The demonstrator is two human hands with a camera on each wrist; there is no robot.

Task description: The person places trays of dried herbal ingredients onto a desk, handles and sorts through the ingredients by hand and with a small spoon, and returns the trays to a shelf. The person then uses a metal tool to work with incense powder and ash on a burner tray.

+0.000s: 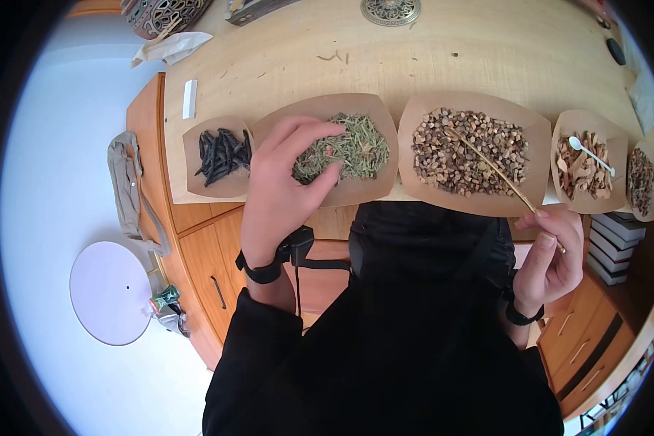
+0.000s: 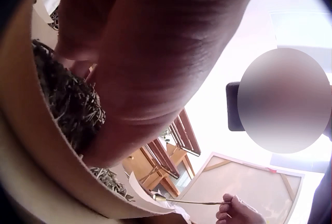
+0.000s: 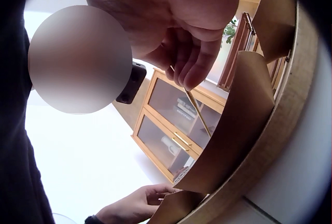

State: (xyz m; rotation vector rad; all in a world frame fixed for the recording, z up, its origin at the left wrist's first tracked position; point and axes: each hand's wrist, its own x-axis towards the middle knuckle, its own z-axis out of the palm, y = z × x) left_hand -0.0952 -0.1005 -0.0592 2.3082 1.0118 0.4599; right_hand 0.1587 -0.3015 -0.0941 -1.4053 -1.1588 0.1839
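Observation:
My left hand (image 1: 280,174) reaches over the left side of a brown paper tray (image 1: 363,193) of dried green herb (image 1: 362,149), fingers bent and a gap between thumb and index finger. In the left wrist view its fingertips are down at the herb (image 2: 78,110), partly hidden. My right hand (image 1: 554,251) pinches the end of a thin brass-coloured spoon (image 1: 501,174), seen also in the right wrist view (image 3: 197,111). The spoon's far end touches brown chopped pieces (image 1: 465,163) in the neighbouring tray (image 1: 479,207).
A smaller tray of black strips (image 1: 224,154) stands at the left. Two trays at the right hold pale slices (image 1: 581,171), with a white spoon (image 1: 592,154) on them, and dark dried bits (image 1: 640,182). A white block (image 1: 190,99) and a metal filigree piece (image 1: 391,11) lie farther back.

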